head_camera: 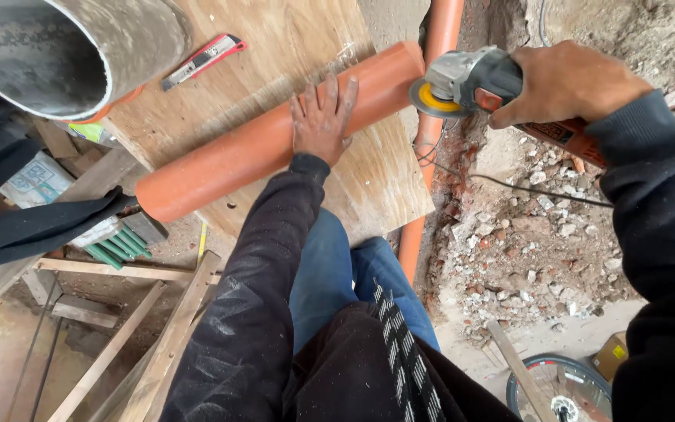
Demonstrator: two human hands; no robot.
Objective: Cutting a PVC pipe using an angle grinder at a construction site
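We take the orange pipe [259, 148] as our landmark: it lies slantwise across the plywood board [369, 184], its upper end near the board's far edge. Our left hand [320, 121] lies flat on top of it, fingers spread and pressing down, not wrapped around. Our right hand [568, 82] is clamped around the body of the angle grinder [470, 82], whose yellow-centred disc sits right at the pipe's upper end. We judge the step in hand to be cutting or trimming that end; the next move calls for a steady pipe and a square disc, with the left fingers kept well back.

Whether the disc touches the pipe or spins, we cannot tell. A second orange pipe [439, 47] runs beyond the cut end, partly hidden by the board. A red utility knife [203, 60] lies on the board, on the far side of the pipe. The grinder's cord trails over rubble [525, 234], its end cut off from view.
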